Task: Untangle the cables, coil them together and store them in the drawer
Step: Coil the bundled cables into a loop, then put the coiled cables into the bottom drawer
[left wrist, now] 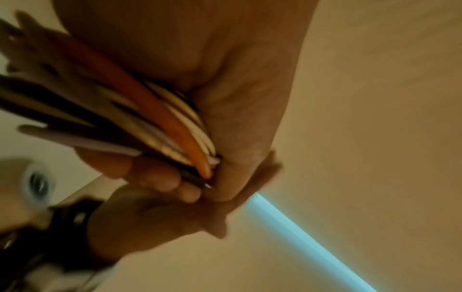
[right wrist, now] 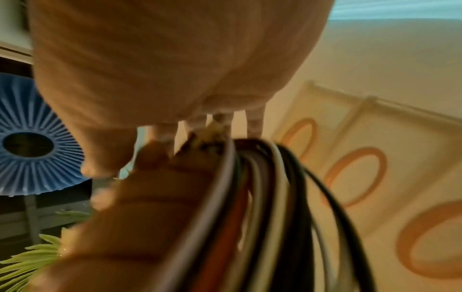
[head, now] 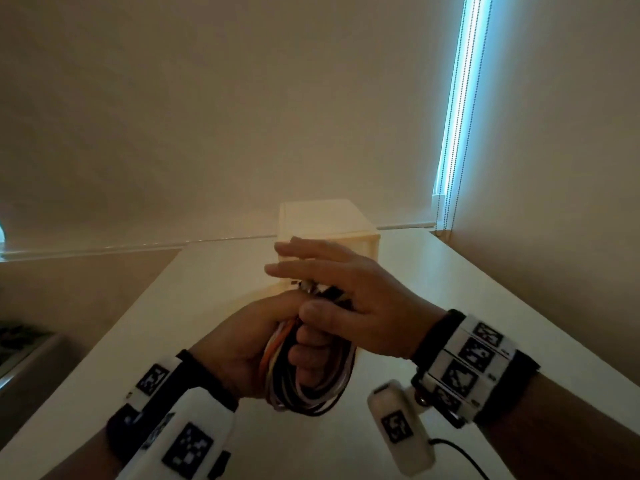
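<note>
Pale table [head: 467, 306] filled the foreground; above it the left hand [head: 242, 344] kept a closed grip on the coiled cables [head: 311, 382]. Right hand [head: 353, 306] lay across their ends, fingers straight, thumb apparently pressing. Beyond stood the drawer unit [head: 329, 223].

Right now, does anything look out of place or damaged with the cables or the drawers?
Nothing stands out. The cable coil is gathered neatly in the left hand, the right hand rests on its top, and the drawer unit stands upright with drawers shut.

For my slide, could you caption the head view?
Left hand grips coiled cables; right hand rests open atop them.
</note>
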